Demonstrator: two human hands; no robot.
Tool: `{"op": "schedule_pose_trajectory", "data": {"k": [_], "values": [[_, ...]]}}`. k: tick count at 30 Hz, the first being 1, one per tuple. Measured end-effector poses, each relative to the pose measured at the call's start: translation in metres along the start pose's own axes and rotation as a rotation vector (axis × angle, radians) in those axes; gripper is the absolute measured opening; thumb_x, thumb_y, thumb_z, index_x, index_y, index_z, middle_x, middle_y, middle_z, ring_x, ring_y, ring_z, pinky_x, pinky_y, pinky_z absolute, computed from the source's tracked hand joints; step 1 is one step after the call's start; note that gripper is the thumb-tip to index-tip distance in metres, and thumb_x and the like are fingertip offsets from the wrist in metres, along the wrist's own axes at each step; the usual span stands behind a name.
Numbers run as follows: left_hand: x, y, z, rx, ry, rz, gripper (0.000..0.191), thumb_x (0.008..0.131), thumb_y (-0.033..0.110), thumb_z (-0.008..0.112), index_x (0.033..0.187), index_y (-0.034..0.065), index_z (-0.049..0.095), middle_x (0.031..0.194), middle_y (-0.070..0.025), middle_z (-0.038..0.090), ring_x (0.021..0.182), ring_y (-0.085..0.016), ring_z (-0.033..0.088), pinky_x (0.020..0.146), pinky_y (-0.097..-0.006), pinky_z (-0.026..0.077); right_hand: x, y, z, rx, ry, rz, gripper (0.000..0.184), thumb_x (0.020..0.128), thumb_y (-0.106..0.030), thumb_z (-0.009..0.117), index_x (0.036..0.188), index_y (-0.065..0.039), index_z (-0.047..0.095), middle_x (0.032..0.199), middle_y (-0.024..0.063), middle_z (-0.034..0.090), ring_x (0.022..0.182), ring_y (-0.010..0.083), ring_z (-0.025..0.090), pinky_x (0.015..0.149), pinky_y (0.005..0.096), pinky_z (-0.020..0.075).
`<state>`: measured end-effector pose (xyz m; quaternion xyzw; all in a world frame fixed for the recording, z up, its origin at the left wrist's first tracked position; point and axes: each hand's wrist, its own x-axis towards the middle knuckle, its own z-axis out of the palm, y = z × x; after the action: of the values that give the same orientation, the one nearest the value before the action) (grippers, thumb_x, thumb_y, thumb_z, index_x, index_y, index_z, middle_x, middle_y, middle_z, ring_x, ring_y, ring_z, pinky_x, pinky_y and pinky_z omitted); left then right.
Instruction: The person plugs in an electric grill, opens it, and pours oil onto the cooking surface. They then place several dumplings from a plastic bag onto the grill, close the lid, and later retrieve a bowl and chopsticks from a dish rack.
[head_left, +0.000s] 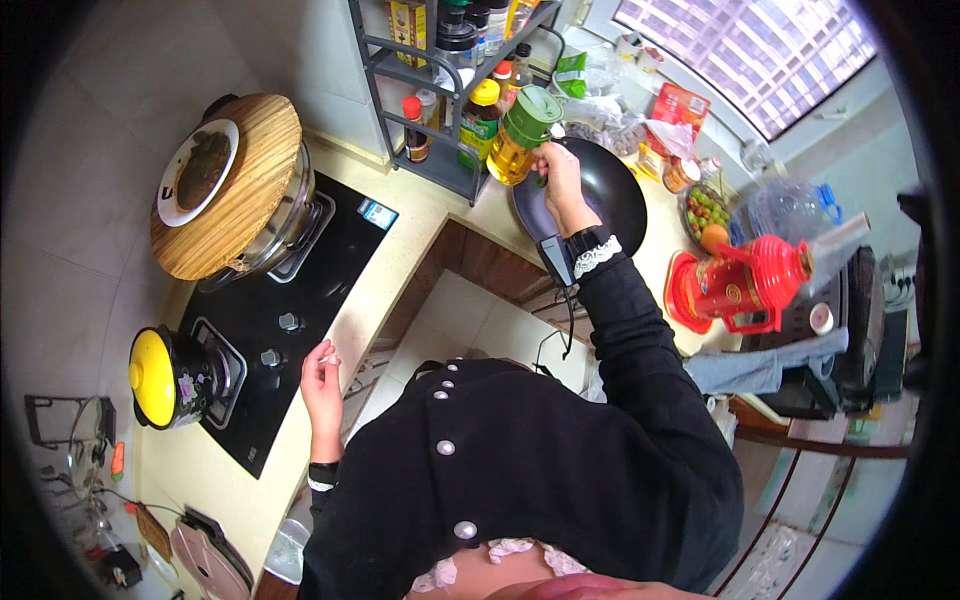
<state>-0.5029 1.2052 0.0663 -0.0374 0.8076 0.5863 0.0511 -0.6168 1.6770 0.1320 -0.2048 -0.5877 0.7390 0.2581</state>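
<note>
My right hand (560, 180) grips the handle of a glass oil jug (513, 154) with a green lid and yellow oil inside. The jug is held beside the black metal rack (442, 176), partly over the rim of a black wok (611, 184) on the counter. My left hand (322, 379) is raised with loosely curled fingers near the edge of the black gas hob (300, 300), and nothing shows in it. On the hob stand a black pot with a yellow lid (150, 377) and a steel pot (281, 232) under a round slatted board (255, 187) bearing a plate of dark food (202, 171).
Bottles of sauce (480, 120) fill the rack. A red thermos jug (742, 285) stands right of the wok, near a bowl of grapes (705, 210) and a large plastic bottle (787, 204). A pink appliance (206, 559) lies at the lower left.
</note>
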Motion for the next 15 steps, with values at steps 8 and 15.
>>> {"op": "schedule_pose_trajectory", "data": {"k": [8,15], "values": [[-0.015,0.011,0.032,-0.073,0.114,-0.082,0.031,0.096,0.008,0.052,0.127,0.0024,0.054,0.118,-0.009,0.061,0.093,-0.014,0.06,0.086,-0.028,0.047,0.052,0.045,0.023,-0.082,-0.178,0.115,0.009,0.076,-0.013,0.062,0.071,-0.007,0.061,0.063,-0.0021,0.051,0.055,0.0072,0.043,0.053,0.0221,0.0336],[-0.032,0.021,0.031,-0.042,0.173,-0.092,0.033,0.097,0.01,0.05,0.129,0.0017,0.052,0.12,-0.012,0.059,0.096,-0.016,0.06,0.088,-0.0286,0.046,0.076,0.091,0.045,-0.06,-0.277,0.143,0.013,0.076,-0.014,0.062,0.076,-0.001,0.064,0.068,-0.0008,0.055,0.063,0.0088,0.049,0.059,0.0239,0.0371]]}}
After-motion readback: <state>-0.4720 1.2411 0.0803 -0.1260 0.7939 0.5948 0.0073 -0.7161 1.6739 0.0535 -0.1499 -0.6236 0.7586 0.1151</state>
